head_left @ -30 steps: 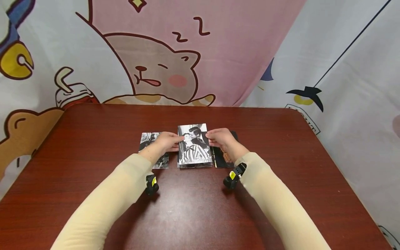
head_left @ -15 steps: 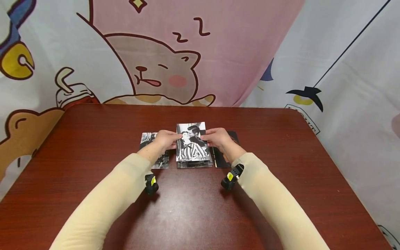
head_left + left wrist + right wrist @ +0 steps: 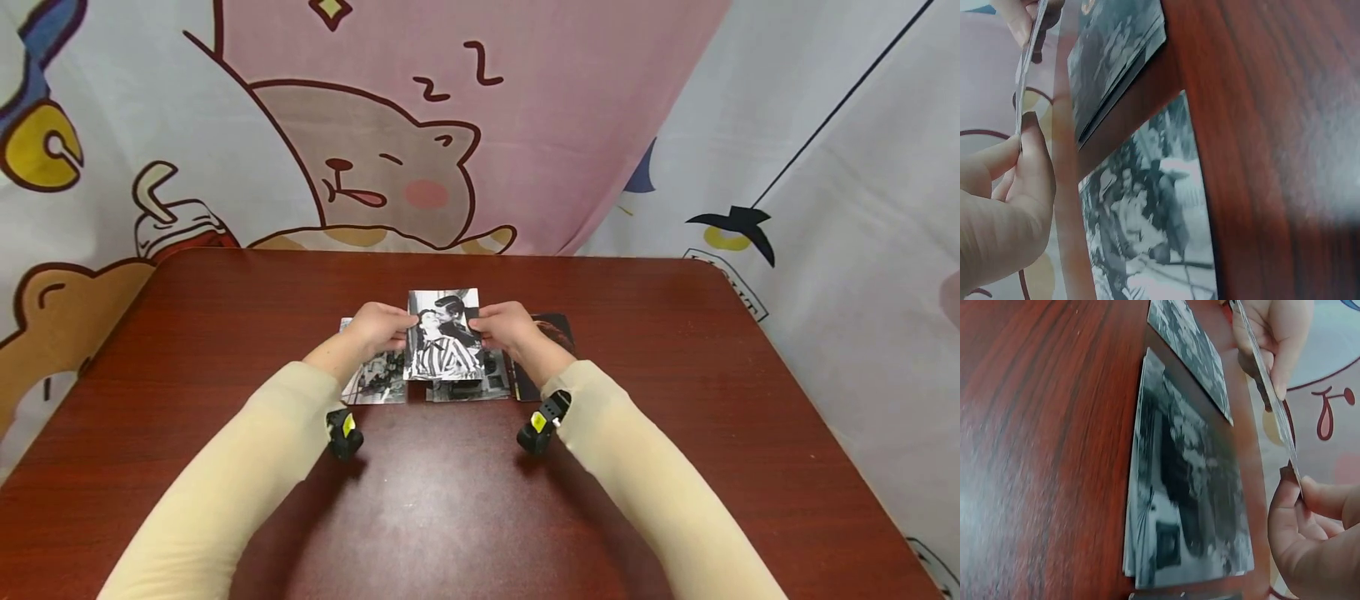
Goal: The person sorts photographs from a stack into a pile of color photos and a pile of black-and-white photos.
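Both hands hold up one black-and-white photo print (image 3: pixel 444 337) of a couple, lifted above the table. My left hand (image 3: pixel 375 327) pinches its left edge between thumb and fingers; my right hand (image 3: pixel 508 327) pinches the right edge. Seen nearly edge-on in the left wrist view, the raised print (image 3: pixel 1026 69) is thin. Below it lies a small stack of prints (image 3: pixel 1191 487), its edges slightly uneven. Left of that stack rests a single black-and-white photo of a group (image 3: pixel 1154 225), partly under my left hand in the head view. A dark print (image 3: pixel 553 333) lies partly behind my right hand.
The reddish-brown wooden table (image 3: pixel 660 467) has rounded far corners. Behind it hangs a cloth (image 3: pixel 540 150) with cartoon animals. A small black camera (image 3: pixel 345 433) is strapped to the left wrist, and another black camera (image 3: pixel 536 429) to the right.
The couple photo has risen off the middle stack and shifted left, carried by both hands. More of the stack's top print now shows beneath it.
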A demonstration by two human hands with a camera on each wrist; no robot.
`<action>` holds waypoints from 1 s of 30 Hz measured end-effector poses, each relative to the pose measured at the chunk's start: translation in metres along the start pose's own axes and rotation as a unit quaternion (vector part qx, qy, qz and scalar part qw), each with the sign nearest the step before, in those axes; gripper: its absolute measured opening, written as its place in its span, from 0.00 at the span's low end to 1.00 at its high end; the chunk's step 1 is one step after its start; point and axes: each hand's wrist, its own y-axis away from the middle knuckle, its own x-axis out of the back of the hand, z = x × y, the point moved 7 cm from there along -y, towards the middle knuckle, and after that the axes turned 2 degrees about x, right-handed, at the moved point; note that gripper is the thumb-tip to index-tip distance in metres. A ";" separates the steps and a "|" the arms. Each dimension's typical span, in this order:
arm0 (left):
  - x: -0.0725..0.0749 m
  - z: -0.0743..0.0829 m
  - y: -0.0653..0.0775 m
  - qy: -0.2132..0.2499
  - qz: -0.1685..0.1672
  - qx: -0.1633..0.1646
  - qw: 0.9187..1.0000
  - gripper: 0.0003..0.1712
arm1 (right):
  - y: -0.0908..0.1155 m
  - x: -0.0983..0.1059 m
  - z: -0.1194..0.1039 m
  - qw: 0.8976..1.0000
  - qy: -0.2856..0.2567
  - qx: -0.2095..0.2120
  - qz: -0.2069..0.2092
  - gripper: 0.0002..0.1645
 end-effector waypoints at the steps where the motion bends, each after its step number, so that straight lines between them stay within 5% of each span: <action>1: 0.003 0.000 0.001 -0.004 0.000 0.000 1.000 0.26 | 0.001 -0.003 -0.003 1.000 0.002 0.000 0.002 0.25; 9: 0.026 0.004 0.011 -0.008 0.020 -0.008 1.000 0.24 | 0.023 -0.016 -0.031 0.999 -0.001 0.010 0.039 0.20; 30: 0.057 -0.009 0.025 -0.026 0.030 -0.001 0.999 0.26 | 0.024 -0.052 -0.031 0.999 -0.032 -0.010 0.007 0.19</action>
